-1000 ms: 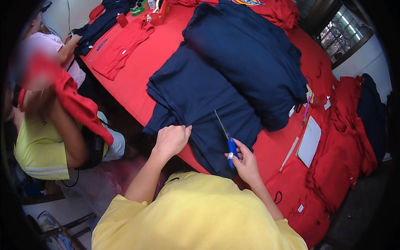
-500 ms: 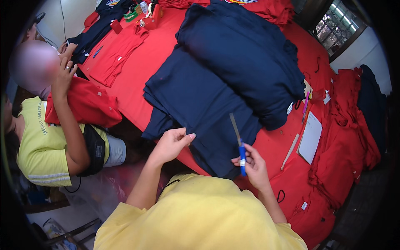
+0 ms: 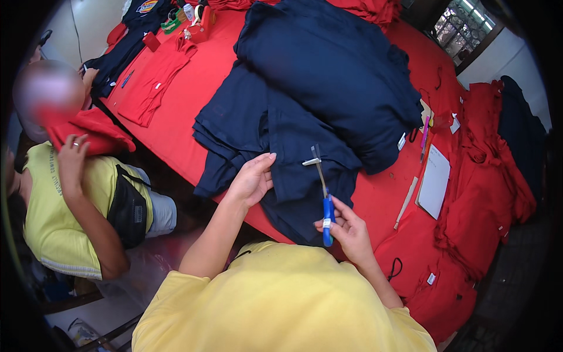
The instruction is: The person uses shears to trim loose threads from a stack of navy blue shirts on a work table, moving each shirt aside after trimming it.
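My right hand point(image 3: 347, 227) is wrapped round a blue-handled tool point(image 3: 328, 220) with a long, slim metal blade, pointing away from me. A small white tag or strip point(image 3: 311, 162) shows against the blade near its tip. The blade lies over a folded navy garment point(image 3: 299, 132) on the table. My left hand point(image 3: 253, 179) is at the near edge of this garment, its fingers partly bent and apart. The fingertips meet the navy cloth; I see nothing held in them. A big navy bundle point(image 3: 328, 76) lies just beyond.
Red cloth covers the table point(image 3: 217, 58). On the right are a white notepad point(image 3: 434, 182), a pink pen point(image 3: 424, 136) and heaped red garments point(image 3: 481, 193). A tape dispenser point(image 3: 202, 26) stands at the far left. A person in yellow-green point(image 3: 76, 217) handles red cloth on the left.
My left hand has moved up and right along the navy garment, its fingers loosening from a pinch. The tool has shifted slightly left; a white tag now shows at its blade.
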`<state>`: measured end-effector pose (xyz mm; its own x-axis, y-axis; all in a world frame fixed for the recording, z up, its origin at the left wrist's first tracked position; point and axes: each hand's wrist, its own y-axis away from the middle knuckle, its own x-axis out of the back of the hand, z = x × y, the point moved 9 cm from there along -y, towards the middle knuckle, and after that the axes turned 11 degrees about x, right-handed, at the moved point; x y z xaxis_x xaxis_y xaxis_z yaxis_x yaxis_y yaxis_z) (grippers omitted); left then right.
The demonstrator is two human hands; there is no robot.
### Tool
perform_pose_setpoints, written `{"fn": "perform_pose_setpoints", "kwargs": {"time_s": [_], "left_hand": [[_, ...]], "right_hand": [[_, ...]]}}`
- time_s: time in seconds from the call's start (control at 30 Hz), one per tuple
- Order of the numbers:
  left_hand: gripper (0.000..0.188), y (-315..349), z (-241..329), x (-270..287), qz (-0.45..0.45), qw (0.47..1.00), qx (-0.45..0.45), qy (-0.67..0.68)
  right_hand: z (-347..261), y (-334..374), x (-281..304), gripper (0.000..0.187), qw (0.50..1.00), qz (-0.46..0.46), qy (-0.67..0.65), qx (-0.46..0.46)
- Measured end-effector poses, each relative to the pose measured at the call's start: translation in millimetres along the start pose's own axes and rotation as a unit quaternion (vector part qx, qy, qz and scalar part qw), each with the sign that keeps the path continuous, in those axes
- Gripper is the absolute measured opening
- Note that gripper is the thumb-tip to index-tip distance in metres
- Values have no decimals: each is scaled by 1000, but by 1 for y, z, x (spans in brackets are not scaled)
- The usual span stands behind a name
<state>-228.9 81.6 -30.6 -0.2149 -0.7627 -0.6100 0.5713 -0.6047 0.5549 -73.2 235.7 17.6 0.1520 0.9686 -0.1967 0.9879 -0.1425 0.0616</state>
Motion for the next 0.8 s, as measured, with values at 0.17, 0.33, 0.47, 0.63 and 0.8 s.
{"fn": "perform_pose_setpoints", "kwargs": {"time_s": [0.17,0.33,0.47,0.63,0.8], "left_hand": [[26,6,5,-6,6,1000,-16,-16],[25,29,10,-32,-28,998,-47,-19],[23,38,8,-38,-14,997,-75,-34],[23,45,2,-51,-25,995,-86,-35],[25,48,2,-53,-43,994,-93,-37]], "right_hand": [[-11,3,-17,58,944,-64,311,90],[-19,11,-22,58,919,-72,372,107],[-26,15,-25,57,919,-64,362,144],[-32,17,-26,57,918,-56,354,173],[-16,17,-22,55,966,-44,226,114]]}}
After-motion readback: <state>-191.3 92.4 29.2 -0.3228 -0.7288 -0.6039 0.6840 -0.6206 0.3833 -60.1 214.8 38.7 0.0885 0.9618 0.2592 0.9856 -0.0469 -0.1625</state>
